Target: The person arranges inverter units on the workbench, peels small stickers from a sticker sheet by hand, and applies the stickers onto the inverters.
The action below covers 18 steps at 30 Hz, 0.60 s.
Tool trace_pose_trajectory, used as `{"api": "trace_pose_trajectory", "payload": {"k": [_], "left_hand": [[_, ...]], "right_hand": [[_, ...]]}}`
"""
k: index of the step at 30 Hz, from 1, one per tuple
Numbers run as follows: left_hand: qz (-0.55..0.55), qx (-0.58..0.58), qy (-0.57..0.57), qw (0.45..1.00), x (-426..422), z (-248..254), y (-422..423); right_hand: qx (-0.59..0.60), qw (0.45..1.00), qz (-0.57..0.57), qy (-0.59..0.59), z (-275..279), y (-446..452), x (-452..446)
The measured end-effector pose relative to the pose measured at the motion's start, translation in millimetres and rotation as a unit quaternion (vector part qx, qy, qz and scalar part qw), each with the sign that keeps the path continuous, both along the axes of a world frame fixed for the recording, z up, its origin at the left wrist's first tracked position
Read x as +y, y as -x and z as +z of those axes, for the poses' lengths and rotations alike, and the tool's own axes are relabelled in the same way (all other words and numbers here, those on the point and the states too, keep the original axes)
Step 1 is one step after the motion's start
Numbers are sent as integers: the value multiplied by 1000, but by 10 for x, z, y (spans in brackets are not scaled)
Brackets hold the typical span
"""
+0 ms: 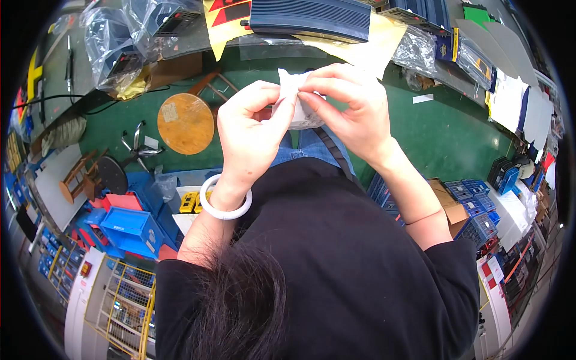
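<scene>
Between my two hands is a small whitish packet [306, 118], perhaps a paper or plastic bag; its exact kind is unclear. My left hand [249, 123] pinches its upper edge between thumb and fingers. From the other side, my right hand [355, 107] grips the same edge with thumb and fingertips, close to the left thumb. The packet's lower part hangs below the fingers, and its contents do not show. A white bracelet [227, 198] circles my left wrist. Beyond the hands, a dark blue finned metal case [310, 19] lies on yellow sheeting on the bench.
The grey workbench [174, 51] curves across the front, with plastic-wrapped units [111, 45] on the left and a clear bag [415, 49] on the right. A round wooden stool [186, 123] stands on the green floor. Blue crates [133, 231] are at the lower left.
</scene>
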<state>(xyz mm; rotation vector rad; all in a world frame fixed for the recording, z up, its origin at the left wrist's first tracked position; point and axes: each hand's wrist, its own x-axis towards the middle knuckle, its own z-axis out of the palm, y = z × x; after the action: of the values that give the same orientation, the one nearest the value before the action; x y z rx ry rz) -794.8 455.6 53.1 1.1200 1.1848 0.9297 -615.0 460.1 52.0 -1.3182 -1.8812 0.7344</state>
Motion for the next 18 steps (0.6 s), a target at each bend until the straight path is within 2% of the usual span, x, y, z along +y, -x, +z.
{"api": "trace_pose_trajectory", "payload": {"k": [8, 18], "left_hand": [[-27, 29, -53, 998, 10, 6, -25], [-29, 38, -35, 998, 22, 37, -36]], "right_hand": [[-16, 1000, -18, -20, -15, -13, -39], [-41, 999, -22, -18, -2, -3, -53]]}}
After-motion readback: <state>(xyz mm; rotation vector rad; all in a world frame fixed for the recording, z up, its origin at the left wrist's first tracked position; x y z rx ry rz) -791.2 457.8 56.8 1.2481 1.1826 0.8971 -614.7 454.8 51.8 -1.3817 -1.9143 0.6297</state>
